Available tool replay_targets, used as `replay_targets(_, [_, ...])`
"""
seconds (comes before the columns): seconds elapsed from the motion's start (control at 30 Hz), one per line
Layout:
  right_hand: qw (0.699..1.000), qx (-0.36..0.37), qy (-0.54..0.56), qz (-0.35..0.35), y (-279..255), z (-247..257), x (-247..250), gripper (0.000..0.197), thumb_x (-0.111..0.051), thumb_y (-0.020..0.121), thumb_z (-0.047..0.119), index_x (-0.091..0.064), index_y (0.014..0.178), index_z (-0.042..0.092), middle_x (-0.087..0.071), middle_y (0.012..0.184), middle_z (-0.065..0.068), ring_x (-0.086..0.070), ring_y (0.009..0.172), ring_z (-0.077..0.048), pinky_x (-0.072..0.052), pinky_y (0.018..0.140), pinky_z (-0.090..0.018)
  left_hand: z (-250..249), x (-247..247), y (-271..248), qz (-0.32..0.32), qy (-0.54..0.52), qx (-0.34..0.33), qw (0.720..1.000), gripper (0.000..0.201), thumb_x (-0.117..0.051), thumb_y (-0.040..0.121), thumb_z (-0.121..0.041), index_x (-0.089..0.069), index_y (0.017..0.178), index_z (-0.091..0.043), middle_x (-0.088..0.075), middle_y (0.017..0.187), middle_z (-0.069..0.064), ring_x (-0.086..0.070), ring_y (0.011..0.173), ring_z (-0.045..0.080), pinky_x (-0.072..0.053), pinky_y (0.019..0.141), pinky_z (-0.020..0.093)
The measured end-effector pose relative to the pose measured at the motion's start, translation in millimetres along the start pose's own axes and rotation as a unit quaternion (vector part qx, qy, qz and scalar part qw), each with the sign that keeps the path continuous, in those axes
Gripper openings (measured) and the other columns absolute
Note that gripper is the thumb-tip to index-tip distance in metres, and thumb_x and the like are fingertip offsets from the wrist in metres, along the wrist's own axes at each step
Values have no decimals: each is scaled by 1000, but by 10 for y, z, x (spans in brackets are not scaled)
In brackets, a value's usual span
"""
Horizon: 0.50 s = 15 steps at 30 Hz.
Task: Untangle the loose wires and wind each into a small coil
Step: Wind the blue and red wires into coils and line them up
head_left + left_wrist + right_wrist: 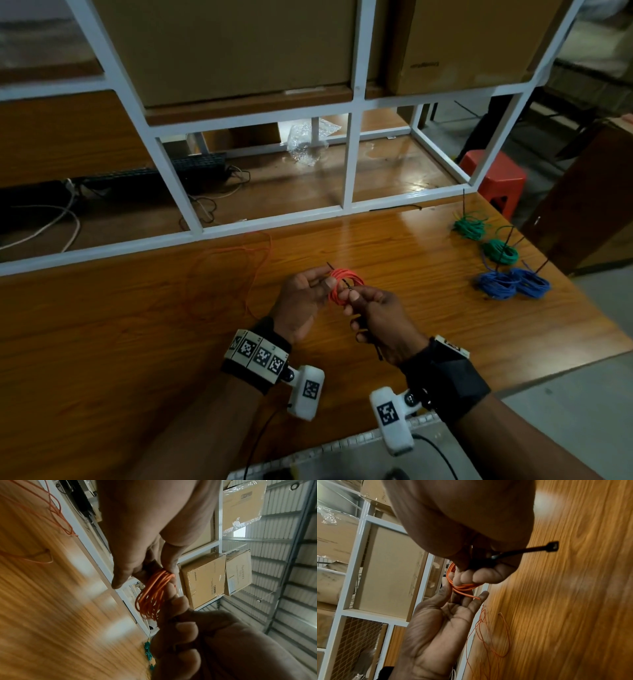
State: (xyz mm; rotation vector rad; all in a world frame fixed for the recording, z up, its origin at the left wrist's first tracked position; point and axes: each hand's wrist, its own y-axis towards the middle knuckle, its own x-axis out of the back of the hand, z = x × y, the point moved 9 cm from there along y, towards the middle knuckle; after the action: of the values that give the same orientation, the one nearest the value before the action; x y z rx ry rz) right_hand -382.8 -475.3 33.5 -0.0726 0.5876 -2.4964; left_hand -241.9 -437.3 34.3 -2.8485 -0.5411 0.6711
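Note:
An orange wire coil [346,286] [152,597] [462,586] is held above the wooden table [428,325] between both hands. My left hand [323,282] [154,566] pinches the coil's left side with thumb and fingers. My right hand [352,298] [471,574] has its fingers curled at the coil's near edge and grips a black cable tie [530,550], whose head sticks out past the palm. A second orange wire [226,274] lies loose on the table to the left. Two green coils [500,251] and two blue coils [513,284], each with a black tie, lie at the right.
A white metal shelf frame [346,205] borders the table's far edge, with cardboard boxes [239,51] on it. A red stool [496,174] stands beyond the right corner. A white keyboard [342,452] lies at the near edge. The table's right edge runs just past the blue coils.

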Motion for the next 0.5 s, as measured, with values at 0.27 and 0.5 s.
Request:
replay_targets(0.27, [999, -27, -15, 45, -8, 97, 42, 22, -61, 104, 29, -70, 117, 14, -76, 90, -5, -61, 63, -15, -47, 53, -28, -183, 86, 146, -39, 107, -35, 993, 29, -63, 95, -4, -65, 123, -1, -75, 102, 15, -70, 95, 25, -57, 82, 37])
replay_targets(0.5, [998, 50, -19, 33, -95, 240, 427, 30, -76, 91, 8, -69, 120, 9, -76, 101, -19, -72, 79, -21, -58, 62, -31, -377, 299, 316, -119, 114, -58, 985, 22, -60, 96, 0, -66, 117, -3, -73, 87, 12, -69, 87, 27, -56, 91, 55])
